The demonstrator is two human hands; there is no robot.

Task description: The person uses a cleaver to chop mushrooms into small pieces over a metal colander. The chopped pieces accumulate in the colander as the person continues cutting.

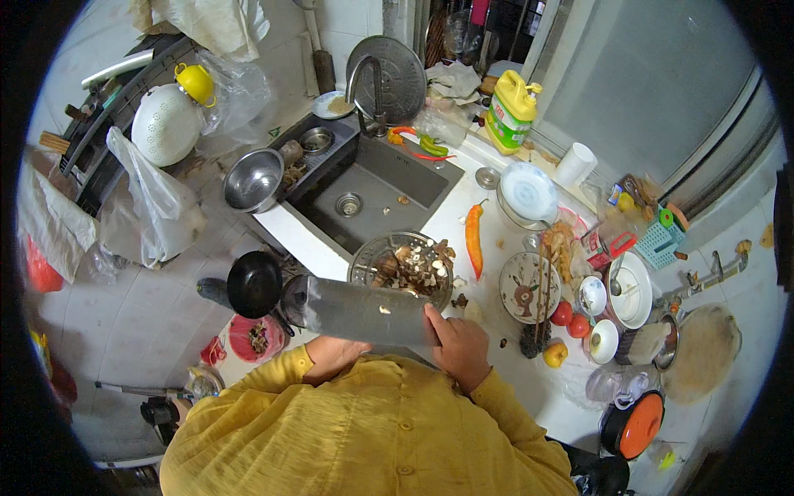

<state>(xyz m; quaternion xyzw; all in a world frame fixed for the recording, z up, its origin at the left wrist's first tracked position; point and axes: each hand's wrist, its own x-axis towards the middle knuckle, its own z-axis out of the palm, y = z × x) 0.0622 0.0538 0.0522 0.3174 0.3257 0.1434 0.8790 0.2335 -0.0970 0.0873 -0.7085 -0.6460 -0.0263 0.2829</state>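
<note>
My right hand [460,348] grips the right end of a broad, flat grey board [366,311], its thumb over the top face. The board is held tilted in front of my chest, and a small pale piece lies on it. At its lower edge is my left hand [337,358], with most fingers hidden, so I cannot tell how firmly it holds. Just beyond the board, partly covered by it, stands a metal colander [366,253]. Inside it are chopped brown and white pieces [414,263] that look like mushroom.
Beyond lies a grey sink [397,167] with a curved faucet [370,77]. A steel bowl [253,181], black pan [254,284] and pink basin [255,338] stand left. Rightward are an orange pepper [474,240], a patterned plate [521,282] with chopsticks, tomatoes [562,313] and white bowls [629,291].
</note>
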